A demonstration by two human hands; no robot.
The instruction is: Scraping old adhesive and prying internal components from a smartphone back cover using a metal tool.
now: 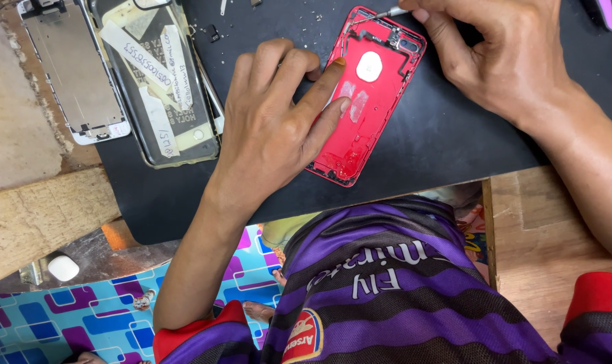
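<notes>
A red phone back housing (pixel 380 101) lies inside-up on a black work mat (pixel 447 135), with a white oval patch in its middle. My left hand (pixel 279 114) presses on its left side, index and middle fingers flat on the red shell. My right hand (pixel 501 57) is closed around a thin metal tool (pixel 391 12) whose tip touches the housing's top corner near the camera opening.
At the upper left lie a phone frame with paper labels taped on it (pixel 161 81) and a silver screen plate (pixel 73 67). Small screws and debris dot the mat's top. A purple tool tip (pixel 605 12) shows top right. Wooden bench edges flank the mat.
</notes>
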